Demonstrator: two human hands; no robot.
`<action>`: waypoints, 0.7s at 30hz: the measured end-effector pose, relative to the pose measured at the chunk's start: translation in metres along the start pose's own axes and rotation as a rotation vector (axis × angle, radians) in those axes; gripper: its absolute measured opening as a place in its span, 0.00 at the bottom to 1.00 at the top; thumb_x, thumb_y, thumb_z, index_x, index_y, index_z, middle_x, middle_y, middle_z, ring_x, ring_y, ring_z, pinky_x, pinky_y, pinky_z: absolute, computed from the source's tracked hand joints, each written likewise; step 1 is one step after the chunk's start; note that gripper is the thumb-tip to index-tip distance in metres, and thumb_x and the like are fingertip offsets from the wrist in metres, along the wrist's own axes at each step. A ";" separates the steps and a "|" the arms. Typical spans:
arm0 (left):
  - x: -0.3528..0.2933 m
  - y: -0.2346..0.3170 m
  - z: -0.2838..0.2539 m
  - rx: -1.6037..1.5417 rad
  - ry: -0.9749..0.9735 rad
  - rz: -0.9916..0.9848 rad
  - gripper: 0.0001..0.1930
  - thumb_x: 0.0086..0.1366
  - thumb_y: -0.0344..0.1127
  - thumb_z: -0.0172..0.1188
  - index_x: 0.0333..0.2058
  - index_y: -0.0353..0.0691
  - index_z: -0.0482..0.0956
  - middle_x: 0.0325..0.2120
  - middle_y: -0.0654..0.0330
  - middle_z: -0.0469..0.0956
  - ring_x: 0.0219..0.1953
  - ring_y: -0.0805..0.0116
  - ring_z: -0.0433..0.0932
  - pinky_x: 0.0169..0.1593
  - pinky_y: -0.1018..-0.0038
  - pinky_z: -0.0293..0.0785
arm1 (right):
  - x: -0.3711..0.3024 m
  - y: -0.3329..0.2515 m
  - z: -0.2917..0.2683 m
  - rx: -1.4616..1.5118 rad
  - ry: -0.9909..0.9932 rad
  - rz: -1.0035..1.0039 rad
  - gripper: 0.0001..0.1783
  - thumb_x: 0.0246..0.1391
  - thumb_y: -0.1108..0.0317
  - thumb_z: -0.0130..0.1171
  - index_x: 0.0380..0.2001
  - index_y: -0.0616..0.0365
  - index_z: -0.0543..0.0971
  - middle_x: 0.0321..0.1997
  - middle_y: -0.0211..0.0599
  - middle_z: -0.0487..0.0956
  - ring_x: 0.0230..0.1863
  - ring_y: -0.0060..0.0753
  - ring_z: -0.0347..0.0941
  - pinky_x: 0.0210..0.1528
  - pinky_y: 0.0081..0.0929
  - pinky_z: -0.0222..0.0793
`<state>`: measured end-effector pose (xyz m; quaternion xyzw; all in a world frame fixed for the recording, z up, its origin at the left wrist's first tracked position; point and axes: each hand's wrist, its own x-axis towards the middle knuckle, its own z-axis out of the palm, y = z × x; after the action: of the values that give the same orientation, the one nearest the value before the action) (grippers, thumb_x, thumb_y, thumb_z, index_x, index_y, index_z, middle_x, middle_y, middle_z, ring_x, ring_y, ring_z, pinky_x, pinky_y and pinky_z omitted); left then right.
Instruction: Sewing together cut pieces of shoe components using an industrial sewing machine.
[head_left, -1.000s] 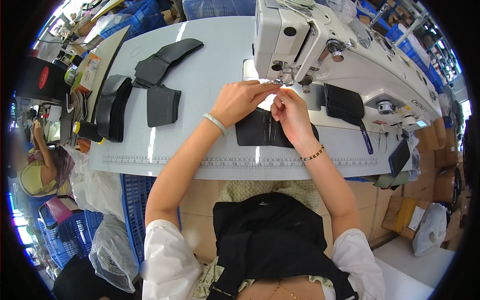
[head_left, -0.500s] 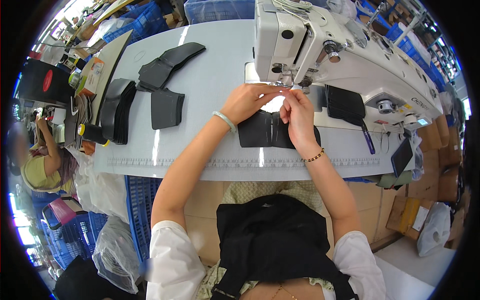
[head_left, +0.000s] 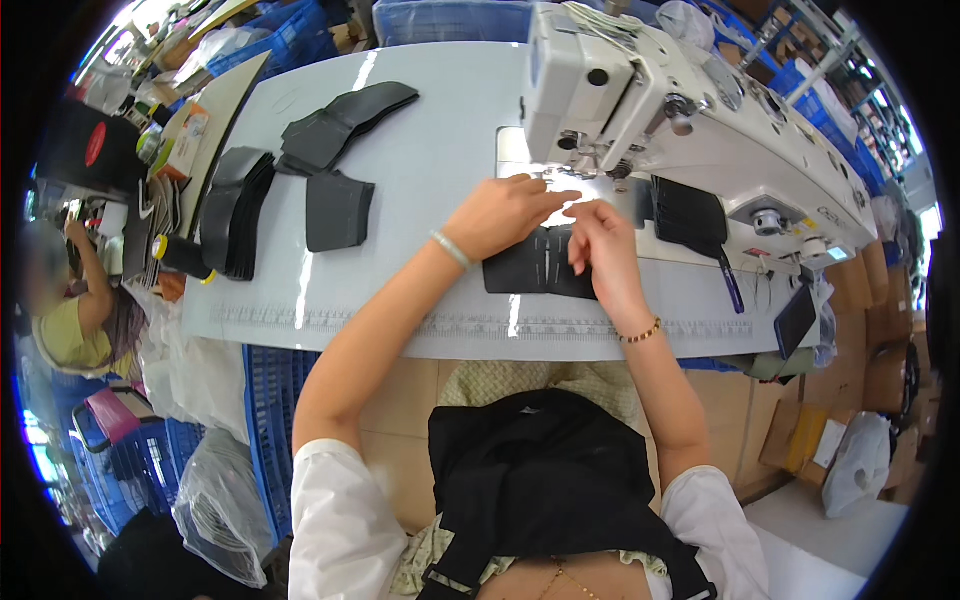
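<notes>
My left hand [head_left: 503,216], with a pale bangle on its wrist, is just in front of the needle area of a white sewing machine [head_left: 590,90]. Its fingers are bent together and the forefinger reaches right. My right hand [head_left: 608,252], wearing a beaded bracelet, is beside it with thumb and fingers pinched. The fingertips of both hands are close together; anything thin between them is too small to make out. Under and in front of them lie flat black pieces [head_left: 515,272] side by side, with a narrow gap and pale lines, partly hidden by my right hand.
Stacks of black pieces [head_left: 340,211] lie on the left of the grey table [head_left: 430,200]. Beneath the machine arm is another black stack [head_left: 690,212], with a purple-handled tool [head_left: 733,285] and a phone [head_left: 796,322] nearby. A person [head_left: 75,310] sits far left.
Both hands have drawn slightly back from the needle, and their fingertips, touching or nearly so before, are a little apart. The whole view has shifted slightly.
</notes>
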<state>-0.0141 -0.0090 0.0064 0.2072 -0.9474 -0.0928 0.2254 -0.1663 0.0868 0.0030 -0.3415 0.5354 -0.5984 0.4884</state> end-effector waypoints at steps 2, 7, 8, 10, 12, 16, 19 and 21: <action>-0.011 0.006 -0.005 0.131 0.035 0.112 0.17 0.56 0.34 0.56 0.47 0.48 0.79 0.36 0.63 0.78 0.42 0.64 0.77 0.41 0.70 0.73 | -0.017 0.002 -0.003 -0.183 -0.059 0.005 0.09 0.60 0.68 0.50 0.31 0.61 0.76 0.17 0.28 0.69 0.12 0.17 0.65 0.13 0.14 0.57; -0.004 0.015 -0.016 0.305 0.158 0.398 0.19 0.50 0.29 0.57 0.44 0.38 0.77 0.40 0.59 0.75 0.50 0.60 0.73 0.52 0.67 0.70 | -0.019 0.014 -0.006 -0.370 -0.051 -0.169 0.08 0.59 0.69 0.53 0.31 0.64 0.75 0.17 0.36 0.71 0.14 0.22 0.63 0.19 0.23 0.59; -0.002 0.014 -0.014 0.270 0.155 0.423 0.16 0.50 0.29 0.57 0.41 0.36 0.77 0.40 0.59 0.75 0.48 0.60 0.73 0.55 0.67 0.69 | -0.017 0.015 -0.006 -0.445 -0.059 -0.233 0.08 0.58 0.69 0.53 0.31 0.65 0.74 0.17 0.39 0.72 0.16 0.25 0.63 0.21 0.25 0.59; 0.001 0.014 -0.009 0.227 0.149 0.463 0.14 0.50 0.28 0.57 0.37 0.33 0.76 0.40 0.58 0.74 0.47 0.60 0.73 0.58 0.66 0.68 | -0.021 0.010 -0.009 -0.466 -0.051 -0.242 0.08 0.57 0.69 0.54 0.31 0.65 0.74 0.17 0.42 0.71 0.17 0.27 0.63 0.23 0.27 0.60; 0.001 0.016 -0.005 0.170 0.129 0.401 0.13 0.49 0.29 0.57 0.35 0.31 0.76 0.38 0.57 0.74 0.46 0.60 0.74 0.61 0.65 0.67 | -0.023 0.011 -0.013 -0.504 -0.058 -0.291 0.09 0.57 0.69 0.54 0.29 0.65 0.73 0.17 0.44 0.70 0.17 0.30 0.62 0.23 0.28 0.60; -0.013 0.031 -0.009 0.158 0.037 0.408 0.12 0.49 0.28 0.57 0.34 0.30 0.75 0.35 0.56 0.73 0.45 0.58 0.74 0.60 0.64 0.69 | -0.043 0.009 -0.014 -0.512 -0.137 -0.241 0.08 0.58 0.70 0.54 0.30 0.65 0.74 0.16 0.35 0.68 0.18 0.16 0.58 0.21 0.21 0.56; -0.028 0.049 -0.009 0.037 0.026 0.433 0.12 0.48 0.27 0.56 0.34 0.29 0.75 0.32 0.56 0.72 0.44 0.58 0.75 0.60 0.63 0.70 | -0.071 0.003 -0.023 -0.528 -0.218 -0.202 0.08 0.58 0.70 0.54 0.30 0.65 0.74 0.17 0.36 0.69 0.17 0.16 0.60 0.21 0.22 0.56; -0.040 0.060 -0.009 -0.017 -0.006 0.459 0.13 0.47 0.27 0.57 0.34 0.28 0.75 0.31 0.55 0.72 0.42 0.58 0.75 0.60 0.62 0.70 | -0.084 0.002 -0.028 -0.563 -0.264 -0.196 0.08 0.58 0.69 0.54 0.30 0.64 0.74 0.17 0.35 0.71 0.18 0.16 0.61 0.21 0.22 0.57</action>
<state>0.0021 0.0614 0.0151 -0.0158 -0.9696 -0.0478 0.2395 -0.1680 0.1755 0.0055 -0.5880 0.5764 -0.4215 0.3800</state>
